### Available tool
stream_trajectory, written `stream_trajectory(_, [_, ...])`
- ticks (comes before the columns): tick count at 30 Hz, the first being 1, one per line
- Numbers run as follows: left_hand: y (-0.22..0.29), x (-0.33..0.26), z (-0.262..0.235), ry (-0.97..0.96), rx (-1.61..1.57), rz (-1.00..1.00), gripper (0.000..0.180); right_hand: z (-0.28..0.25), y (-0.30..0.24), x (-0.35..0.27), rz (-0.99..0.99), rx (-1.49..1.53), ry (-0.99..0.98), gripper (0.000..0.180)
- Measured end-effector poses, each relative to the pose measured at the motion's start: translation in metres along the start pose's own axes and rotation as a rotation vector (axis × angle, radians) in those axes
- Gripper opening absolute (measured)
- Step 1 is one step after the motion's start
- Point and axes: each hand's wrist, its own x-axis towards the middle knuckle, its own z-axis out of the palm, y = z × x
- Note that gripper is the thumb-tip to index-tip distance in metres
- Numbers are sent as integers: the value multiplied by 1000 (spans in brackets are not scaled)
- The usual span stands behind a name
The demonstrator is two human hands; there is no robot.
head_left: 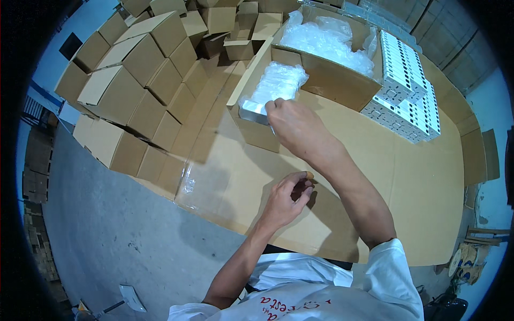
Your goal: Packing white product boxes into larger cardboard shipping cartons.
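My right hand (294, 120) reaches over the near edge of an open cardboard box (257, 134). Its fingers are closed on the near end of a row of clear plastic-wrapped pieces (278, 83); a flat silvery-white wrapped piece (252, 109) lies at that end. The fingertips are partly hidden behind the hand. Lower down, my left hand (286, 198) hovers over the cardboard-covered table (225, 187), with its fingers curled and apart and nothing visible between them. An orange-brown cover (309, 175) sits on one of its fingertips.
Stacked open brown cartons (134, 69) line the table's left side. Behind a cardboard divider (332, 75) lies a heap of clear plastic bags (326, 40). White boxes with dark square holes (404, 101) are stacked at the right. A raised cardboard rim (471, 144) bounds the far right.
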Motion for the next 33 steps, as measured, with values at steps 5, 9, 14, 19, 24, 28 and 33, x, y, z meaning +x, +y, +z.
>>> stream_trajectory(5, [3, 2, 6, -1, 0, 15, 28, -7, 1, 2, 1, -20, -57, 20])
stream_trajectory(9, [10, 1, 9, -12, -19, -11, 29, 8, 10, -21, -34, -87, 39, 30])
stream_trajectory(14, [9, 0, 10, -14, -26, 3, 28, 30, 14, -33, 10, -85, 23, 46])
stream_trajectory(19, [10, 0, 7, -23, -3, -38, 21, 37, 23, -53, -203, 97, 145, 74])
stream_trajectory(24, [8, 2, 4, 0, -11, -14, 23, 41, 27, -43, -220, 201, 134, 87])
stream_trajectory(28, [3, 1, 3, -22, 34, -16, 25, 52, 22, -42, -243, 175, 93, 91])
stream_trajectory(33, [2, 6, 5, -9, 24, 19, 23, 59, 30, -34, -252, 206, 67, 88])
